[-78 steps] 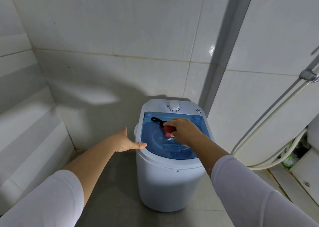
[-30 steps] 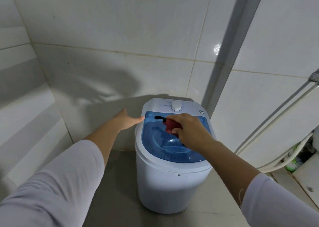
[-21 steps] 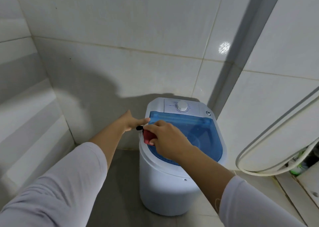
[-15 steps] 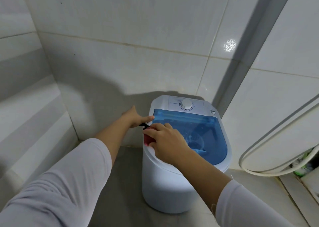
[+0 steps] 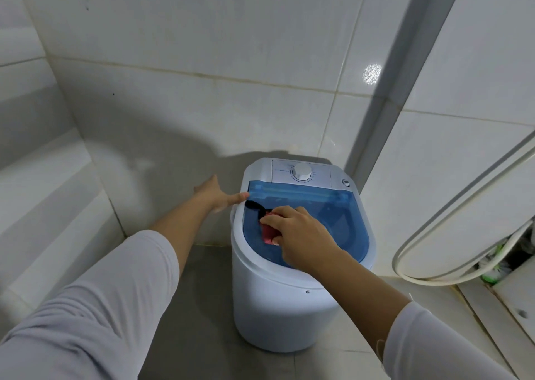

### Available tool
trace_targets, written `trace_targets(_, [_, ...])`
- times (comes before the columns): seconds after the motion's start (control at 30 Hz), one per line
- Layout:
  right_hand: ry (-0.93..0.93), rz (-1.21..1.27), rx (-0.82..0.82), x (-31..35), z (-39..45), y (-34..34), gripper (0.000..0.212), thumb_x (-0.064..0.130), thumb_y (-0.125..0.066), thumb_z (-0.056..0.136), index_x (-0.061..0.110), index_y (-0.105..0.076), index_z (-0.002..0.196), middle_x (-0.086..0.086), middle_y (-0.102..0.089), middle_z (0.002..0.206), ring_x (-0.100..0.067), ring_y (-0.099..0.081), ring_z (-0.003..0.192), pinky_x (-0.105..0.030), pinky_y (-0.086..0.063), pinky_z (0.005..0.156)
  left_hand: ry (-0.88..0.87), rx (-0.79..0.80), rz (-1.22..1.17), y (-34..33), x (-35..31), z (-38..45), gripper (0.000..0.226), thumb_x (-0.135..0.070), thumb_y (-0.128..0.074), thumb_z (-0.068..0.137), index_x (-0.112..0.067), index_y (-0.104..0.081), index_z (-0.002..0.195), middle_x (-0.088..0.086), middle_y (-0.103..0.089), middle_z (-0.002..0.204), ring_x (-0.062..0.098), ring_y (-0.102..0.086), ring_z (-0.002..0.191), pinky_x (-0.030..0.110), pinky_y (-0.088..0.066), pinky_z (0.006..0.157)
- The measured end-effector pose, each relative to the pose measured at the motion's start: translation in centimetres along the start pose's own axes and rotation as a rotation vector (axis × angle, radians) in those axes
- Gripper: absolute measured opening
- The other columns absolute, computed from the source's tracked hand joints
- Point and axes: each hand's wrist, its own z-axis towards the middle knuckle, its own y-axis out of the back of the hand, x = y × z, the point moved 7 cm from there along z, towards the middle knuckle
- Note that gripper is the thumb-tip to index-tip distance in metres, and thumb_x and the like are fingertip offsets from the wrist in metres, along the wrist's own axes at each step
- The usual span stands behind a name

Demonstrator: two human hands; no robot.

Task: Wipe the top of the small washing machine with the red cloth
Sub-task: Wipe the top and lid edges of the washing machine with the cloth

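Your right hand (image 5: pixel 298 235) is curling its fingers round the red cloth (image 5: pixel 269 236), bunching it and pressing it down on the blue lid (image 5: pixel 341 223) of the small washing machine (image 5: pixel 278 307), toward the lid's left edge, about midway between its back and front edges. Only a bit of the cloth is showing past your fingers, at the left side of the hand. A black loop (image 5: pixel 254 205) is trailing off the cloth toward the lid's back left corner, lying flat on the blue plastic.

Your left hand (image 5: pixel 217 196) is lying open, fingers stretched out straight, holding nothing; its thumb is touching the white rim at the machine's back left corner, right by the lid's corner, and the rest of the hand is hanging out past the machine's left side.

The lid is sitting shut and taking up most of the top. Behind it, along the back edge, the white control panel is carrying a round white dial (image 5: pixel 301 172), with a small round button (image 5: pixel 345 182) at the back right corner.

The machine is standing on the grey floor (image 5: pixel 202 307), tucked into a corner of white tiled wall (image 5: pixel 202 105). A pale hose (image 5: pixel 434 249) is looping down the wall on the right, well apart from the machine. Something green (image 5: pixel 490 275) is peeking out low at the far right, too small to tell what it is. Both your sleeves are white, pushed up the forearms
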Motion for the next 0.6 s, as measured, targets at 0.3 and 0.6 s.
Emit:
trace_targets(0.3, [-0.151, -0.011, -0.037, -4.7, -2.7, 0.7, 0.052, 0.022, -0.057, 0.090, 0.028, -0.039, 0.139, 0.002, -0.042, 0.143, -0.025, -0.041, 0.126, -0.041, -0.043, 0.104, 0.007, 0.014, 0.017, -0.1, -0.1, -0.4, 0.115, -0.069, -0.061, 0.073, -0.010, -0.003, 0.153, 0.011, -0.012, 0.161, 0.033, -0.013, 0.147, 0.048, -0.021, 0.118])
trace_targets(0.6, [-0.338, 0.111, -0.115, -9.8, -6.6, 0.7, 0.046, 0.017, -0.054, 0.090, 0.028, -0.046, 0.134, 0.003, -0.048, 0.138, -0.024, -0.046, 0.118, -0.035, -0.045, 0.097, 0.052, 0.001, -0.060, -0.2, -0.1, -0.7, 0.112, -0.060, -0.067, 0.074, -0.014, -0.005, 0.154, 0.012, -0.012, 0.161, 0.034, -0.018, 0.146, 0.048, -0.028, 0.114])
